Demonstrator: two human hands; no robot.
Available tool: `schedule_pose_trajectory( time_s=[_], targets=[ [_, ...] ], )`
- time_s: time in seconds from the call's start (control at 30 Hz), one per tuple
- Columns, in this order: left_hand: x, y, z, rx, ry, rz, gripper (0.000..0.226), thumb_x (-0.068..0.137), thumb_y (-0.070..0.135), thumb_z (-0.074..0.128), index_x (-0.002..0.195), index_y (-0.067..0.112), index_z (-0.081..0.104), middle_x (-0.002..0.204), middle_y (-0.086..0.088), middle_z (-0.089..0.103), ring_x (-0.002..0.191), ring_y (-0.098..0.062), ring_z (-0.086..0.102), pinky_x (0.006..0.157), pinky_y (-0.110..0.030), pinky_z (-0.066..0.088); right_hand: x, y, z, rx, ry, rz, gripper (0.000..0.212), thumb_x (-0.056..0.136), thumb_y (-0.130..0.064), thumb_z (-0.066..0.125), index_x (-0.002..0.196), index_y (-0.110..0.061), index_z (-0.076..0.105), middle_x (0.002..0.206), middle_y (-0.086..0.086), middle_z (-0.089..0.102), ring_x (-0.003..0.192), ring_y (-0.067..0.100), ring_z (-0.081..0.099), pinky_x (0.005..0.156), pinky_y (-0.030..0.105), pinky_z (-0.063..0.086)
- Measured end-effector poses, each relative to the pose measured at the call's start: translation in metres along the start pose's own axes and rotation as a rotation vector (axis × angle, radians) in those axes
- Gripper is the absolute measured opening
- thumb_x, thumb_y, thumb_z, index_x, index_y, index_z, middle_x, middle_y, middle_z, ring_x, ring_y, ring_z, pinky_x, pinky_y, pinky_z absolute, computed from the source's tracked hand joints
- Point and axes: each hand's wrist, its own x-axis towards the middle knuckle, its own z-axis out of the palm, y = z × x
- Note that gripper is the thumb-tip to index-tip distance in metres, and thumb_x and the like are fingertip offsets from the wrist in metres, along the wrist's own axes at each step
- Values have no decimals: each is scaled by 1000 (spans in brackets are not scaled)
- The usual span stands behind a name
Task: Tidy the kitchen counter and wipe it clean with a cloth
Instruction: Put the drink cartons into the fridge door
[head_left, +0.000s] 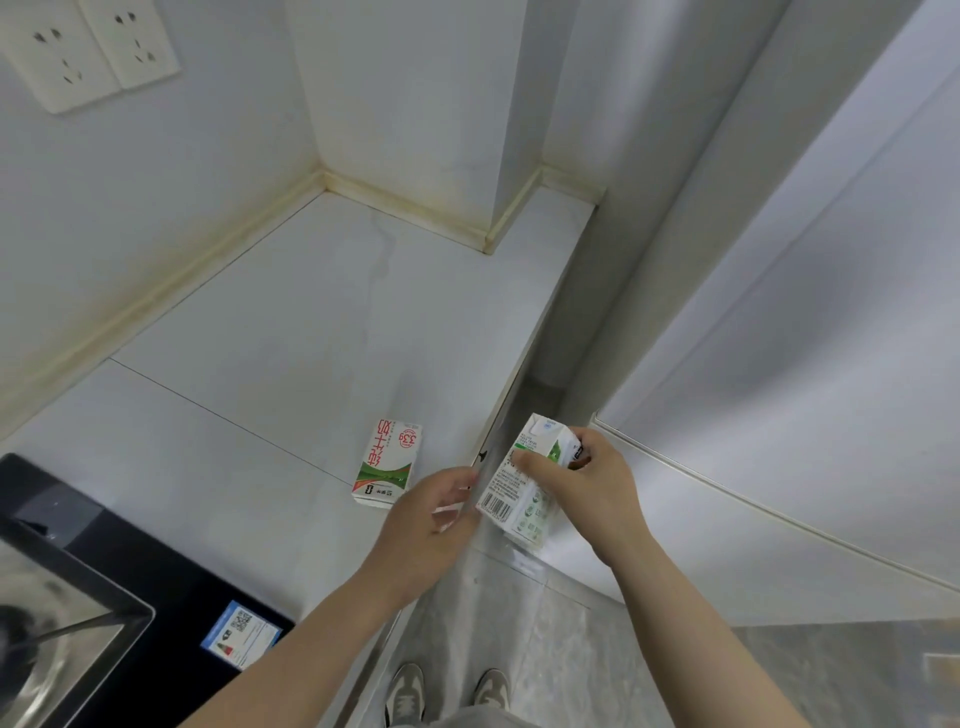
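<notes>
The tidying seemed only begun. The right hand (582, 483) had its fingers grasping one milk carton (519, 499) just past the bench (260, 364) edge, and the left hand (426, 514) was beside it with released fingers. A second carton (387, 465) lay flat on the bench. No cloth was in view, so the wiping was not yet done.

I see right grip (587, 483) curled round held carton (506, 493), thumb across its face. Carton tilted, out past tabletop (311, 338) edge, at 5 o'clock of frame. Left grip (426, 519) just beside it at its 9 o'clock, fingers relaxed; I cannot tell contact. Flat carton (387, 462) lies on tabletop near edge, 11 o'clock of left grip. Black hob (130, 597) at 8 o'clock, wall sockets (88, 47) at 11, shoes (405, 696) on floor (519, 623) at 6.
</notes>
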Motion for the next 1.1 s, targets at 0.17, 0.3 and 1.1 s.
schedule_pose_trajectory(
  time_s=[0.17, 0.3, 1.1],
  targets=[
    [-4, 14, 3, -84, -100, 106, 46, 84, 14, 70, 126, 30, 57, 119, 16, 66, 113, -4, 61, 98, -27, 49, -1, -7, 4, -34, 44, -17, 37, 69, -35, 82, 94, -21, 60, 83, -7, 71, 71, 5, 68, 64, 25, 56],
    [-1, 22, 7, -134, -104, 76, 46, 78, 18, 78, 119, 26, 60, 114, 13, 69, 104, -5, 66, 89, -24, 54, -2, -12, 4, -34, 63, -30, 39, 69, -37, 81, 96, -21, 59, 84, -8, 70, 73, 6, 68, 68, 29, 58],
    [-5, 23, -25, -170, 203, 13, 33, 68, 42, 67, 98, 30, 70, 104, 11, 73, 92, -15, 71, 78, -39, 60, 93, -87, -73, -1914, 316, -433, 27, 89, -24, 38, 93, -21, 65, 99, 2, 66, 111, 25, 53, 118, 43, 3]
  ],
)
